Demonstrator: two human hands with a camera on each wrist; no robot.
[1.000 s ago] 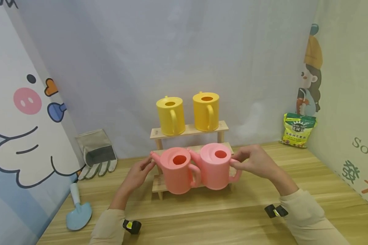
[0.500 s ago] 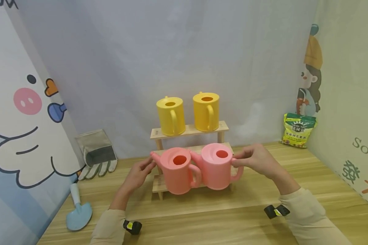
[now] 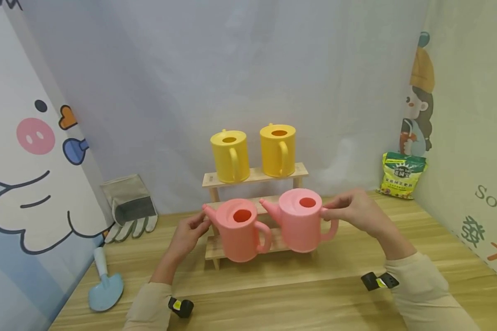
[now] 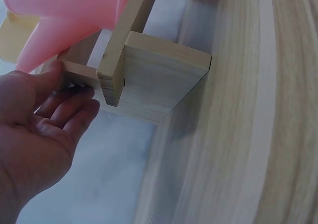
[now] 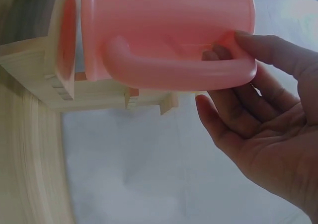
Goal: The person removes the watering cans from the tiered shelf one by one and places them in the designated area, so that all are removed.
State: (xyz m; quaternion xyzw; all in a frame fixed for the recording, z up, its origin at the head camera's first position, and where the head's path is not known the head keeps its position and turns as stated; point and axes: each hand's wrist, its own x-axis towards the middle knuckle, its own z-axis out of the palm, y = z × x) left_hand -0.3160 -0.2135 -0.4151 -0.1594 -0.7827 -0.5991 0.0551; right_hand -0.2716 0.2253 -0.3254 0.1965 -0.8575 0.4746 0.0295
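My right hand (image 3: 358,212) pinches the top of the handle of a light pink watering can (image 3: 301,223), its thumb and fingers around it in the right wrist view. The can is upright, its spout pointing left, in front of the right part of a tiered wooden stand (image 3: 213,249). A coral pink watering can (image 3: 239,239) sits to its left, a gap between its handle and the other can's spout. My left hand (image 3: 186,236) grips the stand's left end, thumb above and fingers below a plank (image 4: 82,71) in the left wrist view, near the coral can's spout tip.
On the stand's top tier are two yellow watering cans (image 3: 230,158). A pair of work gloves (image 3: 131,207) leans at the back left, with a light blue hand trowel (image 3: 106,289) before it. A green and yellow bag (image 3: 403,176) stands at the back right.
My right hand has moved the light pink can to the right and slightly up, away from the coral can. The left hand and the coral can have stayed in place.
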